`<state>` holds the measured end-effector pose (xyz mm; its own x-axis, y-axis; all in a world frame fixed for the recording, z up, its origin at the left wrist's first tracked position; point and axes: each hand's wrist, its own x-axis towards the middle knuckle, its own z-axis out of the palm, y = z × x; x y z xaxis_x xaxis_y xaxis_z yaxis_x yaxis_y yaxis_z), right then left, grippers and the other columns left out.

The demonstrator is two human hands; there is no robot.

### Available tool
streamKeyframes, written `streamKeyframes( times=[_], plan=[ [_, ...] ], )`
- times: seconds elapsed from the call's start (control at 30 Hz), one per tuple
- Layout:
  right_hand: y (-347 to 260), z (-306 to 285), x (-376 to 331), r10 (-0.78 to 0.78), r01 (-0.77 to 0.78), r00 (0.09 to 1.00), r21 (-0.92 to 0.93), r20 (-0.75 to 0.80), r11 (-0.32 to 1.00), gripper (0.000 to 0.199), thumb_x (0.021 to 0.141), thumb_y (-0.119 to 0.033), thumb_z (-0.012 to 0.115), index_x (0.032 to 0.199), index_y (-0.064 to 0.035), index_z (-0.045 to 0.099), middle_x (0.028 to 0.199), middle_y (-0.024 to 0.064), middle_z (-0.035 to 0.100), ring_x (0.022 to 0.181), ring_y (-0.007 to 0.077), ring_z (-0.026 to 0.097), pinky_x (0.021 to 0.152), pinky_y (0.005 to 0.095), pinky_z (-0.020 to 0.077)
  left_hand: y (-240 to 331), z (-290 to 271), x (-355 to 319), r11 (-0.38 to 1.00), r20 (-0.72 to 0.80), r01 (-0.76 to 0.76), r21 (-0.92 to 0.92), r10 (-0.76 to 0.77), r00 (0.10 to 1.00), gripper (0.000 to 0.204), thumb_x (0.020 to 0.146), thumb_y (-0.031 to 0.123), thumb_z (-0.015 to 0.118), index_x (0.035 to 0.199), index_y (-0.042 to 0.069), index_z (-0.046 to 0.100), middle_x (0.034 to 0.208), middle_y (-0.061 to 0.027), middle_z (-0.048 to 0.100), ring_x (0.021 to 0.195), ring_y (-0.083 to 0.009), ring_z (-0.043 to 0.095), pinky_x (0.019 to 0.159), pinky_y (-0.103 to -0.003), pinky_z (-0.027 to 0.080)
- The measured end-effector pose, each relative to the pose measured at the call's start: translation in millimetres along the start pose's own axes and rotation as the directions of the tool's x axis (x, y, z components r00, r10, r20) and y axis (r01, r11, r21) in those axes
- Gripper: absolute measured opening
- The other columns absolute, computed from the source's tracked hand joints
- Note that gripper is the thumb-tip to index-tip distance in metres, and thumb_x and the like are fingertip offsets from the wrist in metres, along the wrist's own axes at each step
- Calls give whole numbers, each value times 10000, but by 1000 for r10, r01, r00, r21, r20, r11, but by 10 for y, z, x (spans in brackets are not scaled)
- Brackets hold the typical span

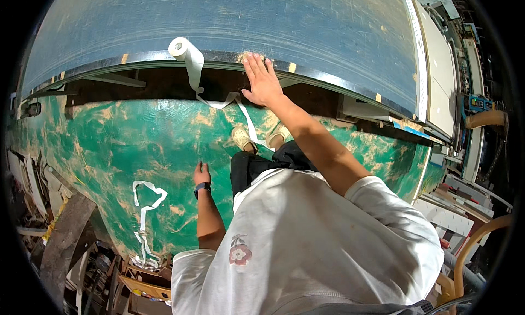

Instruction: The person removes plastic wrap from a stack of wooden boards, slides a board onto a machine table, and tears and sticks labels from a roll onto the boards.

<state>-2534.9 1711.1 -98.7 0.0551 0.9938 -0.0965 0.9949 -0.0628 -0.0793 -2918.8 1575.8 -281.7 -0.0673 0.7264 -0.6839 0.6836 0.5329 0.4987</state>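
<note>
My right hand [263,84] lies open at the near edge of a large blue-grey tabletop [273,20], its fingers spread over a small heap of sawdust [244,57]. My left hand [202,174] hangs low at my side, away from the table. Its fingers look loosely apart, and I see nothing in them. A roll of white tape or paper strip [178,47] rests on the table edge, to the left of my right hand. From it a white strip [193,72] drops over the edge and trails onto the floor near my feet.
Sawdust is scattered over the green floor [158,129]. Another crumpled white strip [143,211] lies at left. Wood offcuts [65,227] pile up at lower left, and boards [448,216] are stacked at right. A tan hose [478,238] curves at lower right.
</note>
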Motion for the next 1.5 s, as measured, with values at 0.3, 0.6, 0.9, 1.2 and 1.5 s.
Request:
streamKeyframes(
  times=[0.3, 0.6, 0.9, 1.2, 1.5],
  plan=[
    [58, -5, -477, -25, 58, 985, 191, -168, 980, 718, 822, -311, 582, 1429, -34, 317, 1314, 182, 500, 1224, 336, 466, 1019, 481, 359, 1862, 254, 341, 672, -206, -671, 313, 738, 643, 441, 852, 253, 612, 1224, 24, 563, 1312, -195, 507, 1214, -373, 462, 1030, -425, 371],
    [112, -118, -48, 469, -534, 840, 266, 271, 803, 937, 786, -267, 583, 1503, -89, 6, 947, 201, 659, 819, 355, 657, 749, 457, 518, 3905, 102, 277, 309, 37, -726, 615, 908, 417, 732, 784, 277, 659, 1424, 117, 342, 1509, -105, 278, 1406, -323, 216, 1121, -532, 174],
    [-9, 76, 101, 449, -465, 885, 267, 125, 844, 916, 738, -170, 587, 1500, -100, 84, 884, 198, 643, 765, 364, 653, 688, 469, 520, 3895, 280, 259, 232, 90, -647, 726, 901, 424, 711, 778, 116, 575, 1445, 169, 334, 1520, -96, 270, 1414, -311, 211, 1127, -557, 124],
    [0, 68, 75, 344, -340, 938, 250, 26, 907, 823, 775, -138, 530, 1500, -117, 144, 883, 177, 655, 730, 323, 670, 660, 423, 517, 3809, 330, 231, 231, 97, -664, 712, 903, 418, 705, 815, 130, 551, 1466, 203, 290, 1534, -89, 236, 1419, -317, 192, 1122, -568, 119],
    [-8, 94, 89, 333, -338, 941, 207, 60, 918, 797, 800, -154, 529, 1500, -128, 148, 902, 174, 660, 724, 322, 674, 619, 425, 515, 3795, 364, 259, 206, 98, -630, 749, 906, 412, 657, 852, 151, 495, 1470, 242, 288, 1529, -87, 253, 1418, -318, 199, 1117, -583, 112]
  ],
)
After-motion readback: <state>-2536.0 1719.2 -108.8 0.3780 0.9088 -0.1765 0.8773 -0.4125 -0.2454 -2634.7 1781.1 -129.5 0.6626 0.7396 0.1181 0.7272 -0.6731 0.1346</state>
